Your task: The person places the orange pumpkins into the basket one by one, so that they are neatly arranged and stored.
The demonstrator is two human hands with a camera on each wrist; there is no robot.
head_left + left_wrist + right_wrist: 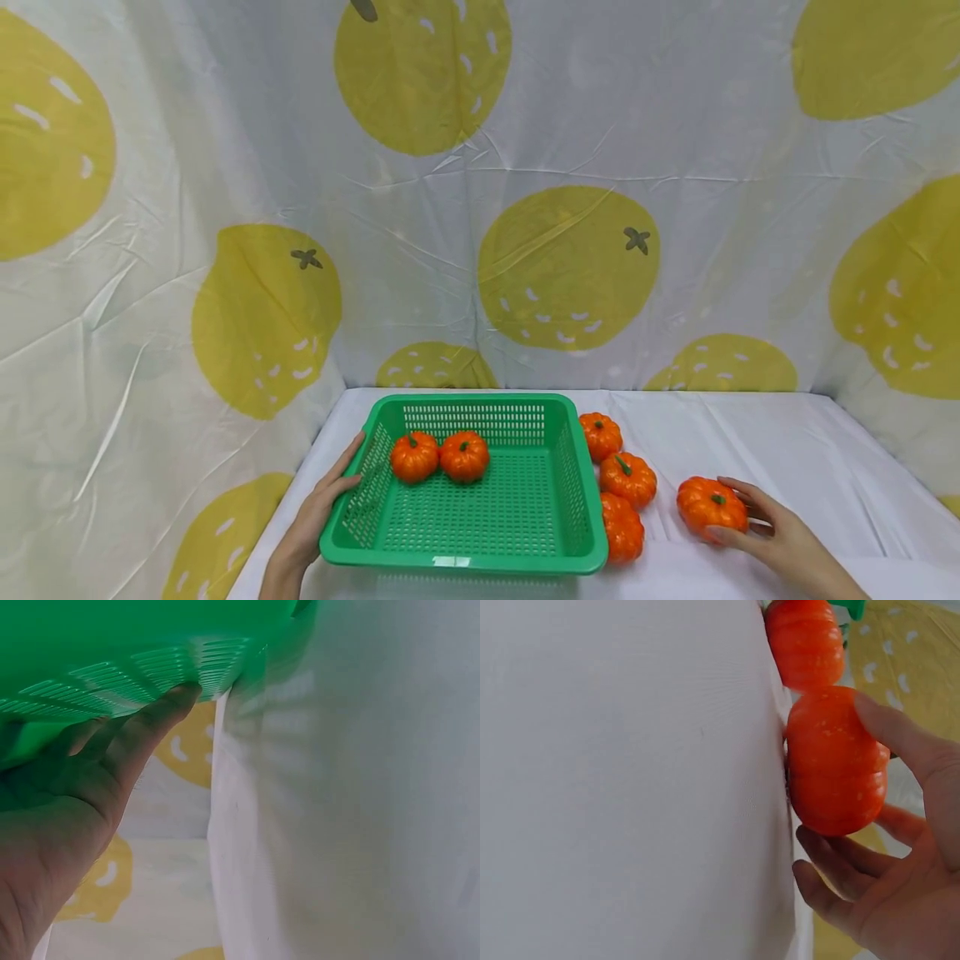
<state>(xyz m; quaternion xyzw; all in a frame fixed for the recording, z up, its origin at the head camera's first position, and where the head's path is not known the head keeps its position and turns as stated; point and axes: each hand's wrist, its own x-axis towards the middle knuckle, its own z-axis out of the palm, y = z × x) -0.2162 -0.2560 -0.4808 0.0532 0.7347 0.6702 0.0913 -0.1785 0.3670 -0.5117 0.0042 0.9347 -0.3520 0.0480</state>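
Observation:
A green plastic basket with slotted walls stands on the white-covered table. Two small orange pumpkins sit side by side in its back left part. My left hand lies along the basket's left side, its straight fingers against the slotted outer wall, as the left wrist view also shows. To the right of the basket, my right hand holds another orange pumpkin at the table surface. In the right wrist view the thumb rests on this pumpkin and the other fingers curl at its side.
Three more pumpkins stand in a row close along the basket's right wall. White cloth with yellow fruit prints hangs behind the table and at both sides. The table's back edge meets this cloth.

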